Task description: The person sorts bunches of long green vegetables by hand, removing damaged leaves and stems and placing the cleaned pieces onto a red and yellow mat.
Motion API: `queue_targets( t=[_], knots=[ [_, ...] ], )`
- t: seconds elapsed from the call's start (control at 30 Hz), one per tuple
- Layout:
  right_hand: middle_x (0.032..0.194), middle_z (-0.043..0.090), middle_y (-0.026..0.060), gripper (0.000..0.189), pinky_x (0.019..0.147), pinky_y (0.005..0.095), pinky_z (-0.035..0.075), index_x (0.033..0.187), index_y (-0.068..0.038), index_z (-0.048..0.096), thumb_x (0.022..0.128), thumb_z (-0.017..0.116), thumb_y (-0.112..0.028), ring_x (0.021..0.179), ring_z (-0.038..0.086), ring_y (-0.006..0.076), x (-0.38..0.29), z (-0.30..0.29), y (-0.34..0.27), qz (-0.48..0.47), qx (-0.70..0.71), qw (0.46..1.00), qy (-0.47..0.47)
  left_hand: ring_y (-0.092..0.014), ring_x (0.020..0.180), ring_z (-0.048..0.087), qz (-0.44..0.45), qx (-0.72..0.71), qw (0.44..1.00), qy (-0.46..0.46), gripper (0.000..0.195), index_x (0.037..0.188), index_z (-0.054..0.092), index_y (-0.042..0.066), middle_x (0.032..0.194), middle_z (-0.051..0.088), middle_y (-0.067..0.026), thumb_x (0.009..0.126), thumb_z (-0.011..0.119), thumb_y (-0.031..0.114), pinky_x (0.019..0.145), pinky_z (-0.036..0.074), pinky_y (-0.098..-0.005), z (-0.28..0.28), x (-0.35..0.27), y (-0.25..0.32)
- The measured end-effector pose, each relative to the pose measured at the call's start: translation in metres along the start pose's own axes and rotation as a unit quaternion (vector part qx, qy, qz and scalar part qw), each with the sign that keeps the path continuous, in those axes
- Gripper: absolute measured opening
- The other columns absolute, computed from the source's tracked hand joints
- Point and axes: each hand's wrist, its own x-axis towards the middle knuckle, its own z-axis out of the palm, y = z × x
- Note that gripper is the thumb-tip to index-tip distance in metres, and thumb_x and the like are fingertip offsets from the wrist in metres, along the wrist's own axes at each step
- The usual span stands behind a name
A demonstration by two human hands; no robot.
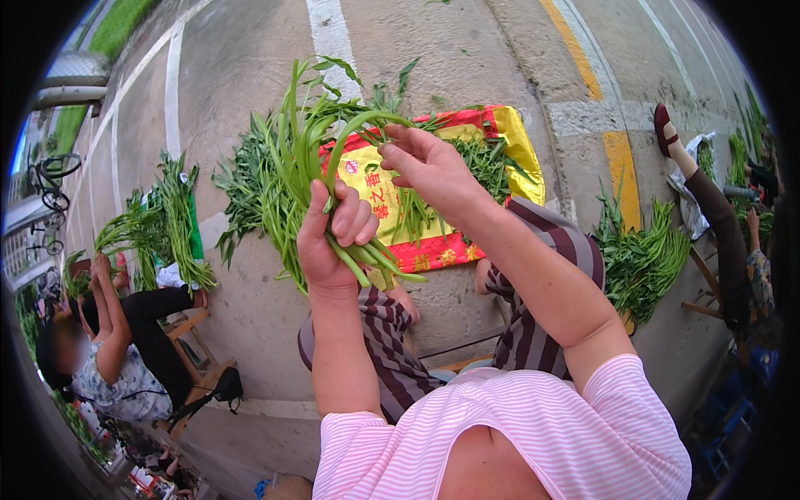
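Observation:
My left hand (337,231) is closed around a bunch of long green leafy-vegetable stems, probably water spinach (304,140), held up with the cut ends sticking out below the fist. One stem (350,134) arcs over from the bunch to my right hand (437,169), whose thumb and fingertips pinch its far end. Beneath both hands a red and yellow printed sack (365,206) lies flat on the pavement. Loose leaves and short pieces (484,165) are strewn over its right side. A heap of uncut stems (265,181) lies along its left edge.
At left, a seated person (125,369) on a wooden chair (200,375) holds up similar greens, near more bundles (178,219). On the right lies another green pile (650,256), beside a person's outstretched leg (712,212). Bicycles (53,181) stand at far left.

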Motion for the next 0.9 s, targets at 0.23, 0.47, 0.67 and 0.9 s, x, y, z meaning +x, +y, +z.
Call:
queue_targets(
  t=[0.23,0.47,0.67,0.9],
  knots=[
    [0.125,0.052,0.0060,0.062,0.084,0.0260,0.051,0.144,-0.006,0.037,0.093,0.067,-0.027,0.109,0.054,0.0115,0.007,-0.007,-0.009,-0.049,0.029,0.996,0.065,-0.006,0.050,0.035,-0.009,0.017,1.000,0.017,0.035,0.100,0.056,0.001,0.062,0.041,0.0028,0.106,0.039,0.030,0.053,0.036,-0.0233,0.001,-0.001,-0.004],
    [0.115,0.059,0.0027,0.047,0.083,0.0224,0.049,0.135,-0.004,0.050,0.093,0.067,-0.019,0.102,0.056,0.0082,0.013,-0.015,-0.006,-0.106,0.032,0.991,0.076,-0.006,0.051,0.036,-0.028,0.029,0.998,0.046,0.033,0.101,0.058,0.004,0.061,0.043,0.0032,0.106,0.039,0.031,0.054,0.037,-0.0234,-0.004,0.001,-0.006],
    [0.099,0.067,-0.0010,0.029,0.083,0.0200,0.046,0.117,-0.003,0.064,0.092,0.068,-0.018,0.093,0.059,0.0044,0.003,-0.013,-0.013,-0.057,0.048,0.997,0.014,-0.007,0.051,0.037,-0.038,0.043,0.997,0.052,0.033,0.101,0.058,0.003,0.062,0.043,0.0030,0.106,0.040,0.031,0.054,0.037,-0.0236,-0.006,0.002,-0.010],
    [0.094,0.068,-0.0003,0.022,0.080,0.0234,0.053,0.106,-0.006,0.064,0.093,0.067,-0.023,0.085,0.063,0.0062,-0.002,-0.017,-0.022,0.089,0.091,0.991,-0.043,-0.007,0.052,0.036,-0.003,0.026,0.997,0.079,0.034,0.099,0.057,0.002,0.063,0.041,0.0025,0.106,0.040,0.031,0.054,0.035,-0.0231,-0.007,0.004,0.000]
  ],
)
